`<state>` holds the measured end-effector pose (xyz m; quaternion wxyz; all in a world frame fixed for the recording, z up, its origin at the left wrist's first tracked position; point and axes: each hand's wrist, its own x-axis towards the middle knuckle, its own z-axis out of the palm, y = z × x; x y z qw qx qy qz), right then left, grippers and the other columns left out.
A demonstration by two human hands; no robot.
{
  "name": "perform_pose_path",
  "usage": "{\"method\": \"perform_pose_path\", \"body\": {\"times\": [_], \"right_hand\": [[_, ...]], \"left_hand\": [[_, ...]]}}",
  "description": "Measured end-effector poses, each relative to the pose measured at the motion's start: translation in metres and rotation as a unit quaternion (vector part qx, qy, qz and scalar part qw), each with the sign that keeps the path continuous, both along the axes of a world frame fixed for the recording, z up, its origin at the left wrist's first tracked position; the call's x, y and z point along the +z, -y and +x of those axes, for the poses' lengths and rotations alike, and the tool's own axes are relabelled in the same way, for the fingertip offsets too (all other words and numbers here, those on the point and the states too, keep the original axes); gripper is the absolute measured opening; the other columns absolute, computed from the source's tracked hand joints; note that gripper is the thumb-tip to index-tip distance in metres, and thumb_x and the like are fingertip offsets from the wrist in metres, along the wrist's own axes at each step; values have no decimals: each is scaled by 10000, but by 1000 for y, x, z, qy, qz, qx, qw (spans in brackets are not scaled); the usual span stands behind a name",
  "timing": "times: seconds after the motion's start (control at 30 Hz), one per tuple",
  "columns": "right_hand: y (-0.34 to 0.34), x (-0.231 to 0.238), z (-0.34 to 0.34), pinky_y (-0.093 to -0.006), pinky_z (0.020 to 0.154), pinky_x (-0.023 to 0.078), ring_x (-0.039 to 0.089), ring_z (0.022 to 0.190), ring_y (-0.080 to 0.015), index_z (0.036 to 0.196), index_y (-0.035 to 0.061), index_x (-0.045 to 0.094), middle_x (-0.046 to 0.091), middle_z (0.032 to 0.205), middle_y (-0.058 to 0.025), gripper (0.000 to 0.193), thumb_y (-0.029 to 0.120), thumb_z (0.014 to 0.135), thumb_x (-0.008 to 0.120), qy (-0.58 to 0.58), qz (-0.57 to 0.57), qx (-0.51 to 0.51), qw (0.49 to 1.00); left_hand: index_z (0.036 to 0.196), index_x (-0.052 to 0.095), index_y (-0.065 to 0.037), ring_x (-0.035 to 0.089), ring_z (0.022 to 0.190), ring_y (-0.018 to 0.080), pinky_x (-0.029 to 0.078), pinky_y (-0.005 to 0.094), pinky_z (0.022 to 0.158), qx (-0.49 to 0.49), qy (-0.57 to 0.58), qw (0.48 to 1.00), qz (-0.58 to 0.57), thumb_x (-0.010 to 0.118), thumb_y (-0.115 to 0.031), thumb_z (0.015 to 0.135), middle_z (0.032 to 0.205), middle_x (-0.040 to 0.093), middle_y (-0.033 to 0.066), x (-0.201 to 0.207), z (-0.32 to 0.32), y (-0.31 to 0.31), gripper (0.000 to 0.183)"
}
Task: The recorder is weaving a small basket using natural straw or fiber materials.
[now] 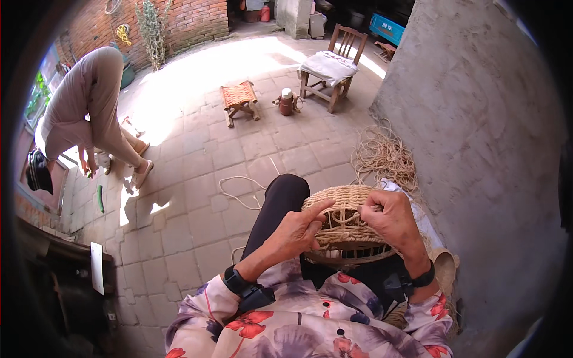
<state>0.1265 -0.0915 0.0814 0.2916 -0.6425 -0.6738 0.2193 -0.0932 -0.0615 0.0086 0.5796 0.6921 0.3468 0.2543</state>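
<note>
A round basket (341, 225) woven from straw-coloured cord rests on my lap, with openings in its side and a dark hollow showing through. My left hand (296, 227) is at its left side, index finger stretched out over the weave and the other fingers bent; I see nothing held in it. At the right side my right hand (389, 216) is closed, thumb and fingers pinched together on a strand of cord at the weave. The fingertips are partly hidden behind the knuckles.
Loose cord (385, 156) lies heaped by the grey wall (477, 119) at right. A thin cord (242, 179) trails on the paving. Ahead stand a folding stool (239, 95), a flask (286, 102) and a chair (329, 67). At left a person (98, 101) bends over near a cucumber (100, 198).
</note>
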Motion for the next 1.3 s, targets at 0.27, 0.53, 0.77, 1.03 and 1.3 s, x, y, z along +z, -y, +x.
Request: {"method": "perform_pose_path", "body": {"times": [0.27,0.53,0.77,1.03,1.3], "right_hand": [[-11,-30,7,-359,512,438,538,484,-192,657,-20,605,535,556,-168,171,137,710,643,56,5,16,998],[-11,-44,10,-321,486,377,437,509,-90,627,-52,540,475,511,-88,161,70,702,614,-18,-5,29,999],[-4,-34,11,-314,481,365,423,501,-93,621,-49,528,459,505,-79,164,65,697,617,-11,1,24,1000],[12,-27,26,-279,486,351,419,529,-65,591,-24,511,464,511,-6,203,60,734,628,-65,-98,-18,993],[24,-43,47,-172,501,368,466,579,-1,968,8,586,524,707,49,106,62,883,617,-259,61,-107,958]], "left_hand": [[1481,344,-165,663,636,185,580,343,611,23,-85,975,202,464,21,855,898,684,150,-30,23,-4,664],[1407,440,-106,643,681,177,543,345,653,95,47,994,28,592,-49,798,766,645,93,-40,27,-5,630],[1222,574,-93,501,589,120,425,285,543,88,69,993,39,606,-1,754,661,547,35,-38,43,-14,478],[1142,583,-69,558,607,109,457,284,540,-13,105,993,60,569,44,747,679,618,54,-10,54,-21,411],[1208,535,-96,409,563,22,305,187,483,32,250,940,-231,608,-68,811,678,464,-68,-9,17,-33,405]]}}
